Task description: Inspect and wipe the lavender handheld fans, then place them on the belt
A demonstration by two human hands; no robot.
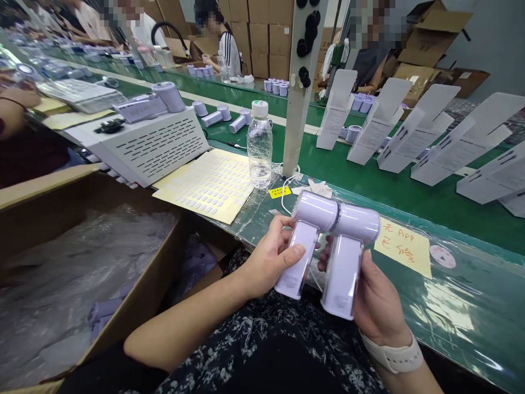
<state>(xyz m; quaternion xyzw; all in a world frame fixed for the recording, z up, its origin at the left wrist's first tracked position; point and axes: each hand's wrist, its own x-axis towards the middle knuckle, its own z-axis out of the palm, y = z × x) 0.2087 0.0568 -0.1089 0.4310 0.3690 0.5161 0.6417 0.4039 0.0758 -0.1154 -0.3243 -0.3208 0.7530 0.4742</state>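
Note:
Just over my lap I hold two lavender hair-dryer-shaped devices, each with a round barrel head on a flat handle. My left hand [283, 251] is closed around the handle of the left device [302, 257], its thumb across the front. My right hand [375, 295] grips the right device [343, 268] by its handle, with fingertips showing behind it. The two barrel heads meet end to end. Glossy highlights on the handles look like clear plastic covering. Below my right hand is a white wristband [396, 353].
A water bottle [260, 153], a sticker sheet [213, 183] and a slotted white metal box [143, 142] stand on the bench. A handwritten yellow note [404, 246] lies right. Upright white cartons [375, 123] line the green belt. An open cardboard box [135, 306] holds wrapped lavender parts. Co-workers sit opposite.

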